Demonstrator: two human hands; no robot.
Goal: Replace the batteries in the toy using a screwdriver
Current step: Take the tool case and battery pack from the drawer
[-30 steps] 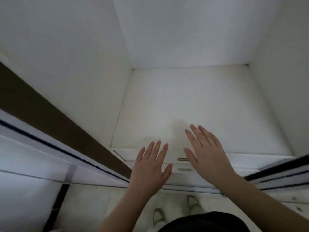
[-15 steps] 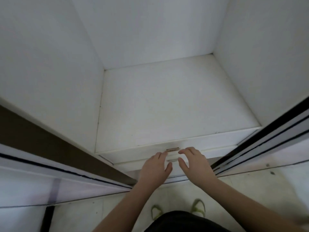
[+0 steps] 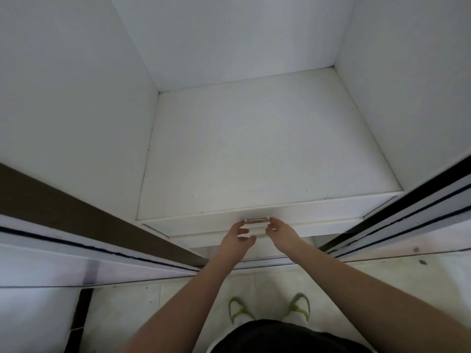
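While both reach forward, left hand [image 3: 235, 238], right hand [image 3: 279, 231], flanking drawer handle [image 3: 257, 220].

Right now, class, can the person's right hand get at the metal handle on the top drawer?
Probably yes. The right hand is already at the right end of the handle, fingers curled toward it, with nothing between. The left hand sits at the other end.

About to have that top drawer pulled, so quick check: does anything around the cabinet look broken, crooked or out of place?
Nothing stands out. The upper drawer sits shut and level, its metal handle straight, with the left hand and right hand at either end of it. The shelf above shows only faint specks. No toy, batteries or screwdriver in view.
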